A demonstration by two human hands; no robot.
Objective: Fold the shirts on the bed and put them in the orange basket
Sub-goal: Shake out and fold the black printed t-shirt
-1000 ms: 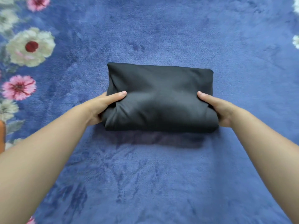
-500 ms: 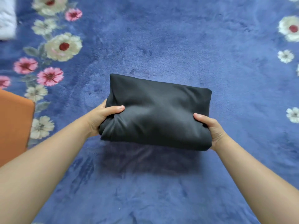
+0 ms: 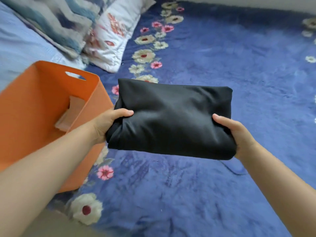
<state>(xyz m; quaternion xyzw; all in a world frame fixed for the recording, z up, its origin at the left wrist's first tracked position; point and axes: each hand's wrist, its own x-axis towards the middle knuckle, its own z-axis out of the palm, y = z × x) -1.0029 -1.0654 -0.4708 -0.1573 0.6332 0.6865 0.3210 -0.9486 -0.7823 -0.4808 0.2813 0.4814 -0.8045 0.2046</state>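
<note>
- Left hand and right hand grip the ends of a folded black shirt, held above the blue floral bed.
- Orange basket just left; pillows far left.

No writing to call anywhere in this view: no label, brand, number or sign can be read on anything here.
</note>
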